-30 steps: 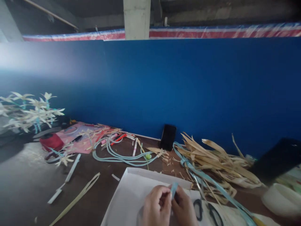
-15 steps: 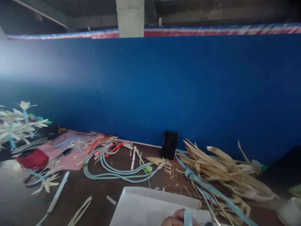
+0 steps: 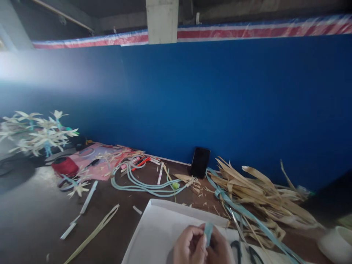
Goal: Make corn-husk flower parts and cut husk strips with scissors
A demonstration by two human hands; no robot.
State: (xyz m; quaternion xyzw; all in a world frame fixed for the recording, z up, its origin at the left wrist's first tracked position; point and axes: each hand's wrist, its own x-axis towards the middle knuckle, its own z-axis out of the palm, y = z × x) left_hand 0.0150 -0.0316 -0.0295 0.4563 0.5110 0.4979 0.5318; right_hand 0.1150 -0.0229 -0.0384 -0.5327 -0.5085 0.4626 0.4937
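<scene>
At the bottom centre my left hand (image 3: 189,246) and my right hand (image 3: 220,246) meet over a shallow white box lid (image 3: 150,234). Between their fingertips is a short light blue strip (image 3: 208,233), its end pointing up. Both hands are closed on it, and their fingers partly hide one another. Just right of my right hand lie scissors (image 3: 250,253) with dark handles, blades pointing away. Beyond them a long light blue ribbon (image 3: 253,218) runs beside dry tan husks (image 3: 255,190).
A dark phone (image 3: 200,162) leans against the blue partition (image 3: 192,95). Looped pale blue cord (image 3: 148,190) lies left of it. Farther left are a red thread spool (image 3: 65,166), white husk flowers (image 3: 45,135) and pale strips (image 3: 96,229). A white cup (image 3: 335,244) stands at the right.
The view has tipped down and shifted left, so more of the table shows. Both hands and the blue strip have come higher into view, together with the scissors' handles.
</scene>
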